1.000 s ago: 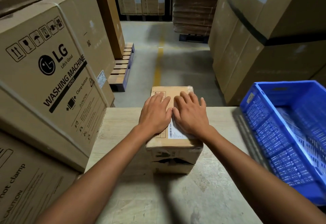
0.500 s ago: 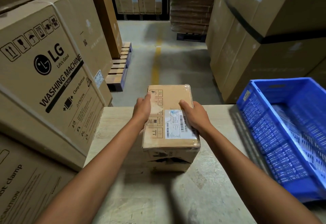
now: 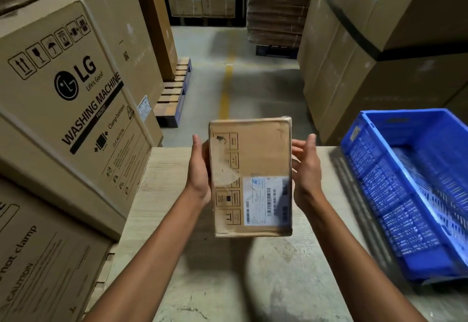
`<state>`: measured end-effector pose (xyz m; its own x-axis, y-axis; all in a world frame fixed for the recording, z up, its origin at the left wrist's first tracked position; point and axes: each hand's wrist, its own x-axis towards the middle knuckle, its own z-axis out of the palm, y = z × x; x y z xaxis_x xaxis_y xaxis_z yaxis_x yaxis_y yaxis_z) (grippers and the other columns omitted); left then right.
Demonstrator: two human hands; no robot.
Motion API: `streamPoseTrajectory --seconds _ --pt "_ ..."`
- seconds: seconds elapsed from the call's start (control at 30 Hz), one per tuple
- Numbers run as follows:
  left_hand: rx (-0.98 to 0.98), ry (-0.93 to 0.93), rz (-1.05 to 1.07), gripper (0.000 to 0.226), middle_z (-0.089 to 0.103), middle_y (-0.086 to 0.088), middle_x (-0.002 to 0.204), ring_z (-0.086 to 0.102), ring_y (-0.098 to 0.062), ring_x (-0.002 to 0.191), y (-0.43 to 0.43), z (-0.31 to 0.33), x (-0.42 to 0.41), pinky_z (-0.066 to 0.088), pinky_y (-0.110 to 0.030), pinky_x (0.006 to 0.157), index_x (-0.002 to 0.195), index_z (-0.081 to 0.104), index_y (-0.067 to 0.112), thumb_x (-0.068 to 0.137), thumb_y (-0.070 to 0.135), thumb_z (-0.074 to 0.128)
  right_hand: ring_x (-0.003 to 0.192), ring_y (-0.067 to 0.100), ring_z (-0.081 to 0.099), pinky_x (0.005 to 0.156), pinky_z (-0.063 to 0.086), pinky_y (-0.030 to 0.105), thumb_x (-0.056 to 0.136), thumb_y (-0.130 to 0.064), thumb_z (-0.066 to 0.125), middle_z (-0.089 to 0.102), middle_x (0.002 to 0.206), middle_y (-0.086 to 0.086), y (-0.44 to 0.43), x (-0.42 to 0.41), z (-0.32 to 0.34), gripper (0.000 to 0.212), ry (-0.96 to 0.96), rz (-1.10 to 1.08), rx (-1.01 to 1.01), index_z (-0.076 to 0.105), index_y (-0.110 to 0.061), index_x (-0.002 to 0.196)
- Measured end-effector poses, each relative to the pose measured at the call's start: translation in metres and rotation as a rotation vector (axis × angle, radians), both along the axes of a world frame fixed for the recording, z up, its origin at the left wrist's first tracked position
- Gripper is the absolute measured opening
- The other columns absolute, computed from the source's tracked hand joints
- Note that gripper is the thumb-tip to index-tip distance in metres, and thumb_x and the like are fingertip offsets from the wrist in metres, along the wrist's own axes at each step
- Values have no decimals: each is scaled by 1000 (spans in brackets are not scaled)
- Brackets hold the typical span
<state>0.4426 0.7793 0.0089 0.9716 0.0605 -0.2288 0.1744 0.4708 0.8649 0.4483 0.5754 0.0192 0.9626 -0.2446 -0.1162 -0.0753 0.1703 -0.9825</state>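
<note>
A small brown cardboard box [image 3: 253,159] wrapped in clear film, with a white shipping label at its lower right, hangs in the air above the wooden table [image 3: 266,271]. My left hand [image 3: 200,169] grips its left side, thumb up along the edge and fingers hidden behind the box. On the other side my right hand [image 3: 306,172] holds the right edge, thumb raised and fingers curled round the back.
A blue plastic crate [image 3: 379,195] stands on the table to the right. Large washing machine cartons [image 3: 63,93] are stacked close on the left. Tall cartons [image 3: 367,68] flank the right of an aisle with a yellow floor line. A wooden pallet [image 3: 174,93] lies left of the aisle.
Both hands slid from lying flat on top of the box to its sides and lifted it off the table toward me.
</note>
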Motion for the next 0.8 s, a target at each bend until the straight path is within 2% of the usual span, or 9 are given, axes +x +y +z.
streamPoseTrajectory --seconds 0.07,0.13,0.23,0.3,0.43,0.53,0.6,0.7,0.8 --pt "-57 37 71 82 67 -17 126 64 -34 117 3 -12 -1 53 -50 93 136 57 14 92 77 29 94 21 66 80 49 34 102 -63 30 71 92 2 -3 -1 -4 61 78 -45 69 63 -13 87" --pt "-71 115 106 83 67 -14 127 65 -32 117 3 -26 -5 53 -48 93 142 51 15 90 77 35 95 22 64 77 46 36 101 -64 28 70 92 5 -5 -7 -19 63 164 -21 25 60 -12 85" --pt "-60 196 60 71 73 -12 113 70 -28 104 -7 -41 -23 55 -40 81 129 58 12 98 67 28 91 23 62 74 45 36 102 -64 26 69 90 8 -11 -20 -47 64 278 -15 -21 57 -11 82" --pt "-52 225 11 68 72 -13 107 69 -28 99 -17 -51 -34 55 -40 83 120 63 11 100 64 24 82 22 61 72 46 36 104 -60 27 68 83 8 -17 -27 -63 63 338 -7 -44 55 -11 77" --pt "-3 254 -11 67 73 -12 100 70 -26 89 -23 -63 -38 55 -39 82 114 66 11 102 60 23 92 28 69 82 54 41 107 -54 27 74 97 14 -22 -33 -85 62 421 26 -133 65 -7 93" --pt "94 323 25 63 68 -13 106 64 -28 96 -20 -61 -26 51 -41 86 113 64 11 103 59 25 96 28 68 85 52 41 108 -50 25 73 100 13 -23 -25 -80 57 427 47 -182 63 -14 85" --pt "149 380 60 63 66 -13 110 61 -28 102 -13 -61 -11 48 -44 92 119 60 8 103 60 28 100 27 66 87 50 41 108 -51 24 72 106 12 -23 -16 -71 57 444 72 -187 63 -14 90" --pt "182 406 51 67 56 -17 139 51 -32 128 -5 -61 12 38 -44 104 133 54 10 101 63 29 101 21 60 92 44 42 108 -50 22 67 111 6 -23 -2 -51 55 431 115 -176 62 -13 103" --pt "178 407 3 75 43 -18 152 40 -33 140 -6 -54 33 30 -49 114 144 46 15 97 70 27 117 25 55 104 40 48 107 -55 19 61 125 4 -20 12 -32 59 423 177 -149 58 -17 127"
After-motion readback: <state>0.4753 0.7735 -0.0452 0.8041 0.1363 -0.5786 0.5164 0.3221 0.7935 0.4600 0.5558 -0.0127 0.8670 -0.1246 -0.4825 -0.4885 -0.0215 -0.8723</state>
